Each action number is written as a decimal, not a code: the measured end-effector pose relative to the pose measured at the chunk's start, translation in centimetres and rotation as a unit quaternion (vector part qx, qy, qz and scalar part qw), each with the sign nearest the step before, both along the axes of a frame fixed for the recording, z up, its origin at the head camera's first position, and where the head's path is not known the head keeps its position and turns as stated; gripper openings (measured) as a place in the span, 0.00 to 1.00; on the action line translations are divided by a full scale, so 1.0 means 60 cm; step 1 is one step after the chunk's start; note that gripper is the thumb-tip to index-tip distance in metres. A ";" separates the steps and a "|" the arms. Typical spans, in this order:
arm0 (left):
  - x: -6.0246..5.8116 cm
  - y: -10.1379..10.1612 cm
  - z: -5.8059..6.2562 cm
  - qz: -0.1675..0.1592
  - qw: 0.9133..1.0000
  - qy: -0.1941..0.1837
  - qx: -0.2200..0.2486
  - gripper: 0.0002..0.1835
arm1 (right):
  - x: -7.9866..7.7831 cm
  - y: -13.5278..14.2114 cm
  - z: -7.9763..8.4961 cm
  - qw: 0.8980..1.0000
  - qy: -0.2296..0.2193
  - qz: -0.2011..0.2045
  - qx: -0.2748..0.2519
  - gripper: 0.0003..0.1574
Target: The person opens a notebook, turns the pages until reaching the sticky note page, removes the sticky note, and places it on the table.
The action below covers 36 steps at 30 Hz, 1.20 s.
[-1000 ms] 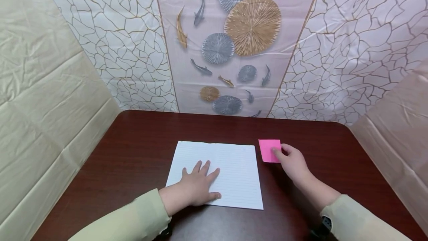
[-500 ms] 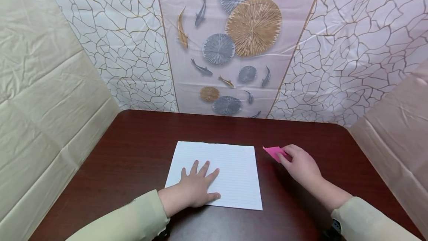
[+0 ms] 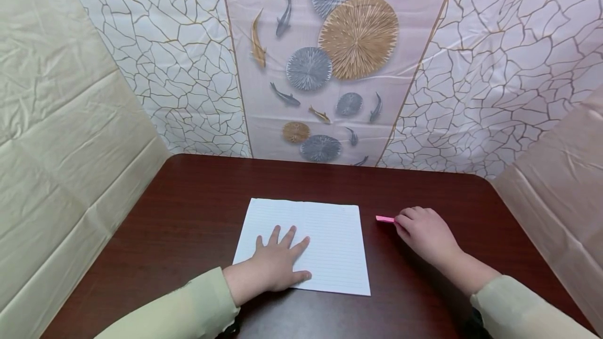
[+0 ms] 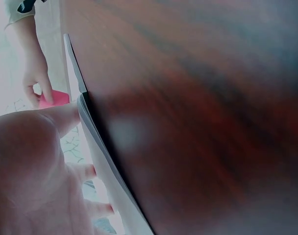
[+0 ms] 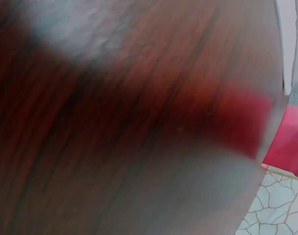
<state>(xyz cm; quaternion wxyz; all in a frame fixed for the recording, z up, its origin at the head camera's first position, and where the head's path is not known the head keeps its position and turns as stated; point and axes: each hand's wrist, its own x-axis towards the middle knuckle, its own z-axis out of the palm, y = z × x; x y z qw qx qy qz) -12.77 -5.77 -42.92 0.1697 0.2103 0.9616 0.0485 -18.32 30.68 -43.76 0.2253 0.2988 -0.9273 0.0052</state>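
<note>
An open lined notebook (image 3: 334,245) lies on the dark wooden table, its pages white. My left hand (image 3: 273,264) rests flat on its left page, fingers spread wide. To the right of the notebook, my right hand (image 3: 426,232) pinches a pink sticky note (image 3: 384,219) between thumb and fingers. From the head the note shows almost edge-on, as a thin strip; the right wrist view shows more of its pink face (image 5: 285,142), standing up near the table, with a red reflection beneath. The left wrist view catches the notebook's edge (image 4: 107,159) under the left palm.
The table (image 3: 207,187) is glossy, with rounded far corners. A patterned cloth (image 3: 325,109) hangs behind it, and beige cloth (image 3: 70,171) hangs at both sides. A dark band sits at each wrist, partly hidden by the sleeves.
My right hand has turned and shifted slightly right, tipping the pink sticky note from facing the head camera to nearly edge-on. The left hand and the notebook stay in place.
</note>
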 end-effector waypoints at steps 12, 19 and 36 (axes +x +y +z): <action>0.002 0.002 0.006 0.000 1.000 0.001 0.009 0.42 | 0.016 0.003 -0.017 0.997 -0.051 0.023 0.054 0.13; 0.001 0.002 0.005 -0.001 1.000 0.003 0.009 0.42 | 0.026 -0.011 -0.022 0.991 -0.115 -0.035 0.052 0.26; 0.000 0.004 0.009 -0.002 1.000 0.010 0.008 0.42 | 0.034 -0.039 -0.020 0.974 -0.197 -0.106 0.031 0.52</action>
